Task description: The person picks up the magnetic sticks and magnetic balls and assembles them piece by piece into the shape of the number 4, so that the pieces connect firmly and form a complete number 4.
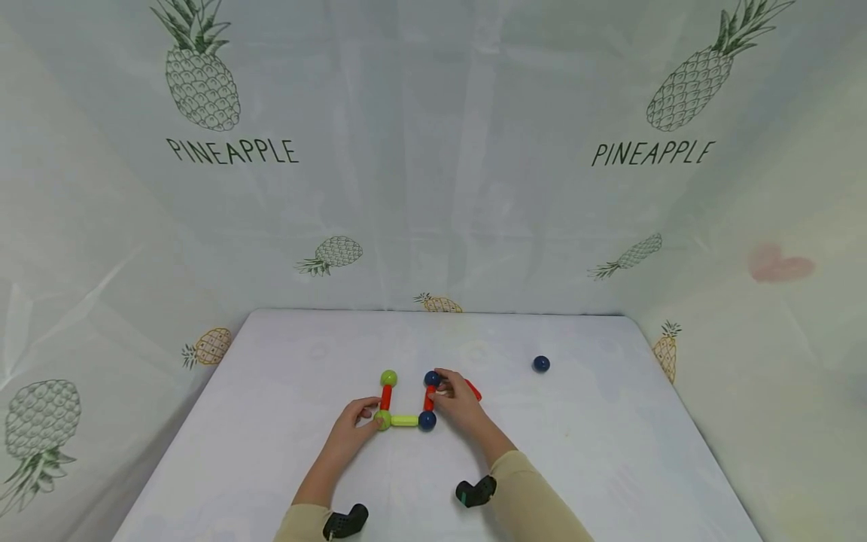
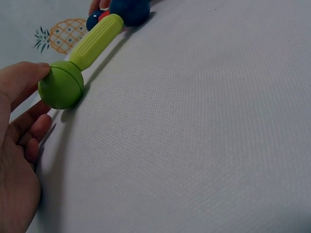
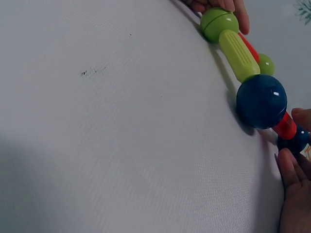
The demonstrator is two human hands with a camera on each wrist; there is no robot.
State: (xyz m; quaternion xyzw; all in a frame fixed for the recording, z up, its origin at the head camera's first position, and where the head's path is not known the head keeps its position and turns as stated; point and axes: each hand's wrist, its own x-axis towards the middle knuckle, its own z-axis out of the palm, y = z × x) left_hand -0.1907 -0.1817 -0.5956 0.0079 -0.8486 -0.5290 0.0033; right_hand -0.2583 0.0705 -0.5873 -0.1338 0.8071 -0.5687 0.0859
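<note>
A U-shaped build of balls and rods lies on the table. A light-green rod (image 1: 405, 421) joins the near green ball (image 1: 383, 422) to the near blue ball (image 1: 427, 421). Red rods (image 1: 386, 397) run from these to a far green ball (image 1: 389, 378) and a far blue ball (image 1: 432, 378). My left hand (image 1: 356, 424) grips the near green ball, thumb on its side in the left wrist view. At the other side, my right hand (image 1: 463, 406) pinches the far blue ball where it meets its red rod (image 3: 285, 127).
Behind the right hand a red piece (image 1: 476, 391) shows, partly hidden. A loose blue ball (image 1: 541, 364) lies at the back right of the white table (image 1: 609, 452). Pineapple-print cloth (image 1: 433, 188) hangs behind and beside the table.
</note>
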